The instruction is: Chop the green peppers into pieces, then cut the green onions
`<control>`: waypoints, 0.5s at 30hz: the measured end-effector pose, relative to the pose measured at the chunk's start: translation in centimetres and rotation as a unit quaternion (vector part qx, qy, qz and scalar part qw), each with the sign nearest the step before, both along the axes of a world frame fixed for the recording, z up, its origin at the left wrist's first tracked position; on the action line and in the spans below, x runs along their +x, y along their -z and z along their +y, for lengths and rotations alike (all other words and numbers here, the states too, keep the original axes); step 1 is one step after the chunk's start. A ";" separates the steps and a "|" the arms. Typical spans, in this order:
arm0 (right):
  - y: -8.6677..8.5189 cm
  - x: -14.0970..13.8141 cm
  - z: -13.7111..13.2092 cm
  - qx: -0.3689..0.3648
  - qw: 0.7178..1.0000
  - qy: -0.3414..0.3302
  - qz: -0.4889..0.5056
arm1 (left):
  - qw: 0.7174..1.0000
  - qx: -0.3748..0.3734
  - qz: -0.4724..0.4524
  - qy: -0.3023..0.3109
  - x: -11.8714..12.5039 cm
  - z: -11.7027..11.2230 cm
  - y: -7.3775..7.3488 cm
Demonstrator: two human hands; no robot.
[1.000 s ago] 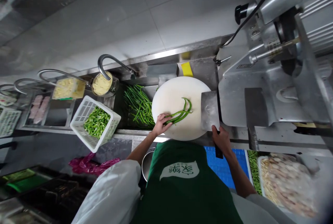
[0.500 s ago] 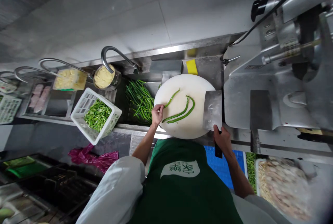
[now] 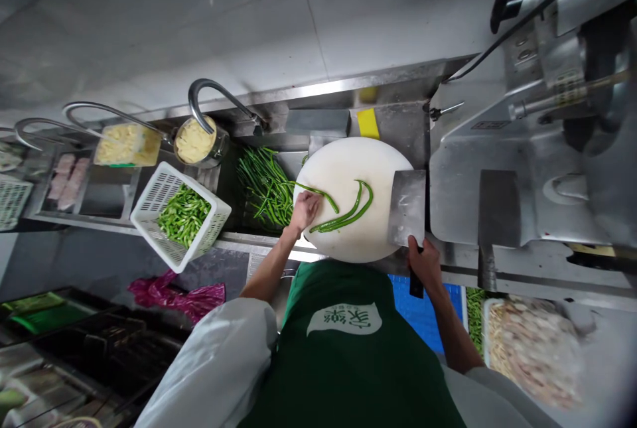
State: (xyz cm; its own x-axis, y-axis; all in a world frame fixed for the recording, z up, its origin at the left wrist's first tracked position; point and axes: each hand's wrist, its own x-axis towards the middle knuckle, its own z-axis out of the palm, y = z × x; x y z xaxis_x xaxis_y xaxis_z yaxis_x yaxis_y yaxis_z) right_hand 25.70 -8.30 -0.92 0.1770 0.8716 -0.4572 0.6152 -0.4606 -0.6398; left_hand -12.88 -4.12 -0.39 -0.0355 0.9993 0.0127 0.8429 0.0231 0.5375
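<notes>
My left hand (image 3: 305,210) is at the left edge of the round white cutting board (image 3: 343,162), fingers pinched on a long green chili pepper (image 3: 330,200). One end of that pepper points left past the board's edge; the other curves down over the board. Two more long chili peppers (image 3: 367,199) lie side by side on the board, bent at their upper ends. My right hand (image 3: 424,263) is wrapped round the black handle of a cleaver (image 3: 407,208). The cleaver's broad blade rests flat over the board's right edge.
Left of the board, a sink holds many whole green peppers (image 3: 266,186). Farther left stands a white basket (image 3: 213,215) of cut pepper pieces. A grey block (image 3: 318,122) and a yellow sponge (image 3: 367,123) lie behind the board. A metal machine (image 3: 462,196) stands at right, with another cleaver (image 3: 499,209).
The chili pepper in my left hand has swung round: its free end pointed up and right, and now points down and right. My right hand and the cleaver stay in place.
</notes>
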 end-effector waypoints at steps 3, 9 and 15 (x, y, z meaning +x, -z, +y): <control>0.0 0.0 0.1 0.004 1.000 -0.003 -0.001 | 0.998 -0.024 0.002 -0.051 0.7 2.5 0.0; -0.6 -0.3 0.3 -0.027 1.000 0.003 0.001 | 0.996 -0.049 0.031 -0.074 3.4 5.4 0.2; 0.1 -0.2 0.1 0.001 1.000 0.011 0.025 | 0.996 -0.004 -0.085 0.026 2.0 0.0 -0.5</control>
State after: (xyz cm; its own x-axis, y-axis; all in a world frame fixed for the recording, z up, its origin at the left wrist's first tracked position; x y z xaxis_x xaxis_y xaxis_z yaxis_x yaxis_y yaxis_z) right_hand 25.54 -8.18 -0.97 0.1739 0.8684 -0.4644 0.5723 -0.4729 -0.6699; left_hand -10.83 -4.16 0.12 0.0158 0.9999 0.0020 0.7394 -0.0130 0.6731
